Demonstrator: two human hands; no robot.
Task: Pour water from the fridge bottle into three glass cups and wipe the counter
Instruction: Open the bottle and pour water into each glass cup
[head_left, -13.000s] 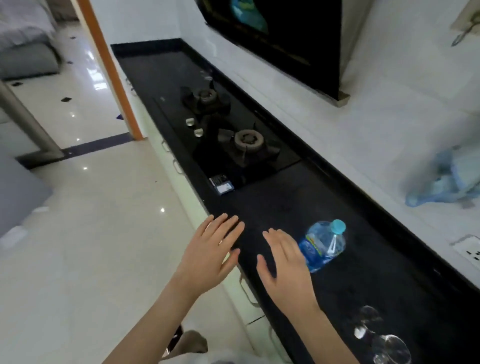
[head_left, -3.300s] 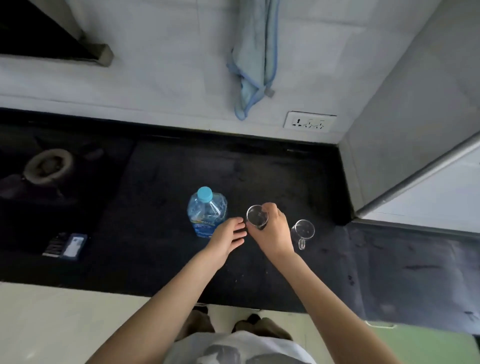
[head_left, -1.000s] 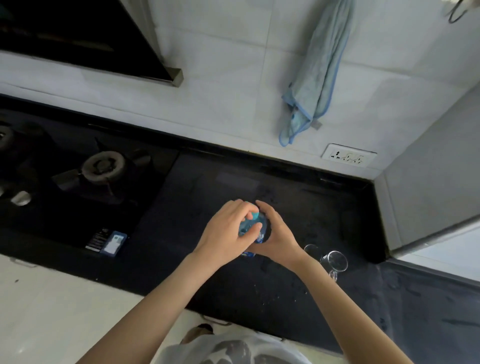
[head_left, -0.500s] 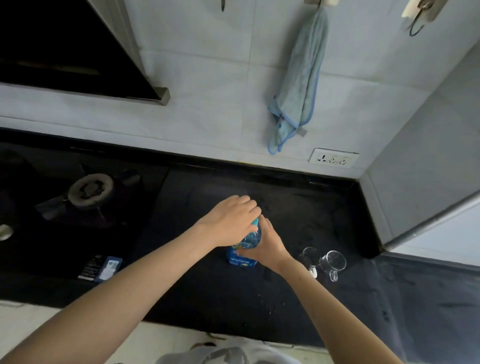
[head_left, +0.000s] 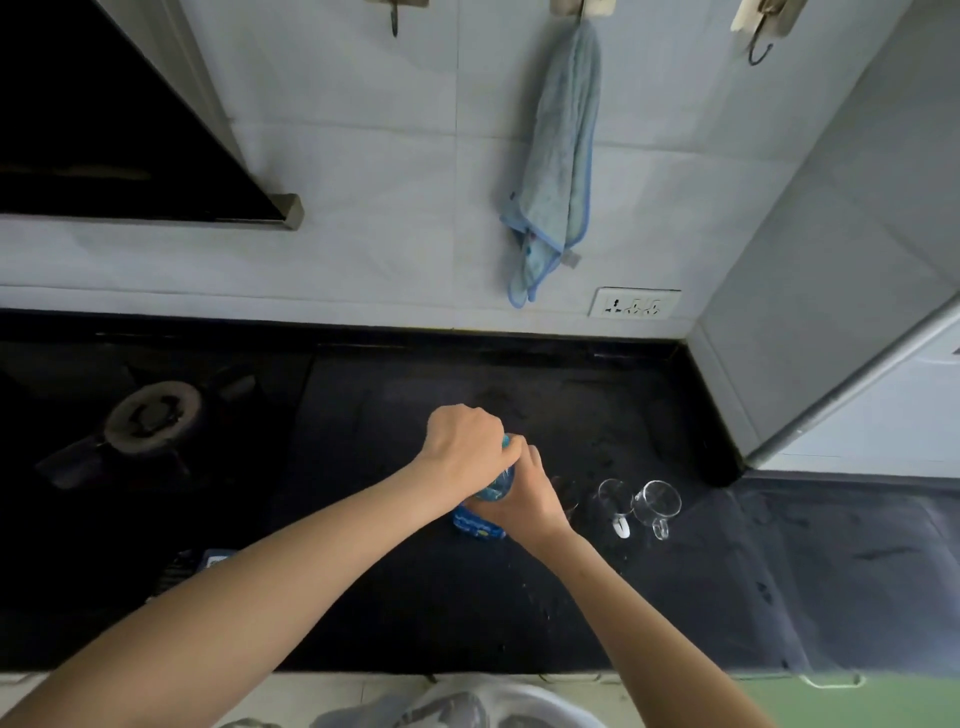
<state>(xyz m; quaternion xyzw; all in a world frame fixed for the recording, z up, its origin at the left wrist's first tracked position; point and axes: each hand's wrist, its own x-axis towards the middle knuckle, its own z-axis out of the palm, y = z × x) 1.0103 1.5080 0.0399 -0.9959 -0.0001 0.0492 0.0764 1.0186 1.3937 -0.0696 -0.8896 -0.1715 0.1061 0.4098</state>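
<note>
Left hand (head_left: 462, 441) now clenched over bottle (head_left: 480, 522) cap, right hand (head_left: 524, 499) grasping bottle body

— Looked like a home kitchen. Black stone counter (head_left: 649, 597) along a white tiled wall (head_left: 363, 156), with a gas burner (head_left: 150, 418) sunk in at the left.

— Agreed. Also showed a dark range hood (head_left: 104, 130) above the burner, a blue cloth (head_left: 558, 166) hung from a wall hook (head_left: 761, 31), and a power socket (head_left: 636, 303) low on the tiles.
</note>
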